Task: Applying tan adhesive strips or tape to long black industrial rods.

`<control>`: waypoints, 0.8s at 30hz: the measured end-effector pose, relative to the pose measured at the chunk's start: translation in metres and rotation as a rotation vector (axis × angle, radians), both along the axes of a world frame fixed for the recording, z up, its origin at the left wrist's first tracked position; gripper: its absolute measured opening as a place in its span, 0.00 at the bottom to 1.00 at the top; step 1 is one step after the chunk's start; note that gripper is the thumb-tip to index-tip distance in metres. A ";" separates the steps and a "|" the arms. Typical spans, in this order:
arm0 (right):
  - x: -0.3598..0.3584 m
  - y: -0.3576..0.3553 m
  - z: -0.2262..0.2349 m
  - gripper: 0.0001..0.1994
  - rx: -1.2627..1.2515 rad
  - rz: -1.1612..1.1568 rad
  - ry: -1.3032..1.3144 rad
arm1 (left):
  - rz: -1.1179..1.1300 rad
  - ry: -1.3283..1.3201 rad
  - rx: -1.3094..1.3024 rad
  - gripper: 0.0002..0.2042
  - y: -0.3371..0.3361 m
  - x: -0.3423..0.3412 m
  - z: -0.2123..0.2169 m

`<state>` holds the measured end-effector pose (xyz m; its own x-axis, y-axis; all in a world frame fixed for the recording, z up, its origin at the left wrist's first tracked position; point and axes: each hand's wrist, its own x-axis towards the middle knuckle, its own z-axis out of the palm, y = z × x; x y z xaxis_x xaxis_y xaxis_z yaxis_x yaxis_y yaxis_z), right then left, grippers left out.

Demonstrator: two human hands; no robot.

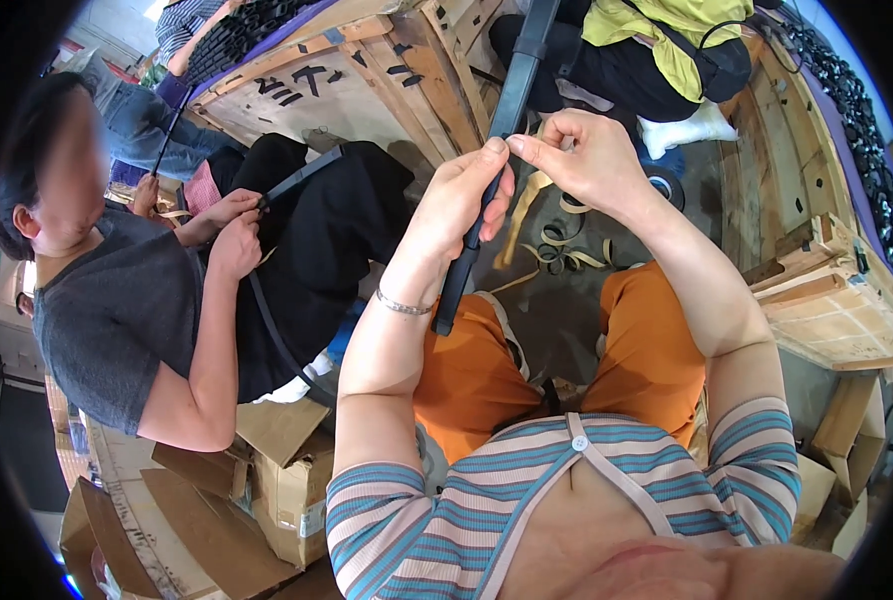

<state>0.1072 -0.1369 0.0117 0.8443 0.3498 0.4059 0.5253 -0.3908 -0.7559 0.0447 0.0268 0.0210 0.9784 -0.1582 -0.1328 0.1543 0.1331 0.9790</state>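
Note:
My left hand (pixel 466 195) is wrapped round a long, dark, flat bar (pixel 529 60) that slants from the top of the view down over my left thigh. A collar-like band rings its upper part. The bar's black lower end (pixel 453 300) sticks out below my wrist. My right hand (pixel 584 160) is closed in a pinch, its thumb and forefinger at the bar's edge beside my left thumb. Whatever lies between those fingertips is too small to make out. Curled black and tan strips (pixel 564 252) lie on the floor beyond my knees.
On the left a seated person (pixel 136 300) holds a similar dark bar (pixel 301 178). Wooden crates (pixel 366 80) stand ahead and at right, heaped with black parts (pixel 851 100). Cardboard boxes (pixel 291 490) sit at lower left. A person in dark trousers (pixel 606 60) sits opposite.

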 end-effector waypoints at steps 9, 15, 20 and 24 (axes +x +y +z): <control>0.007 -0.025 0.009 0.09 0.054 0.457 0.348 | -0.168 0.187 -0.220 0.20 0.009 -0.003 0.009; 0.015 -0.028 0.000 0.04 0.084 0.638 0.239 | -0.393 0.271 -0.199 0.22 0.005 -0.011 0.010; 0.010 -0.028 0.007 0.04 0.072 0.697 -0.029 | -0.578 0.277 0.019 0.24 -0.003 -0.019 0.017; 0.019 -0.027 -0.003 0.07 0.115 0.727 -0.123 | -0.611 0.309 0.268 0.24 -0.010 -0.020 0.016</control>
<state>0.1262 -0.1643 0.0091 0.3627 0.7521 0.5503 0.7044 0.1654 -0.6903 0.0244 0.0164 0.0373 0.6377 -0.5866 -0.4993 0.3989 -0.3030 0.8655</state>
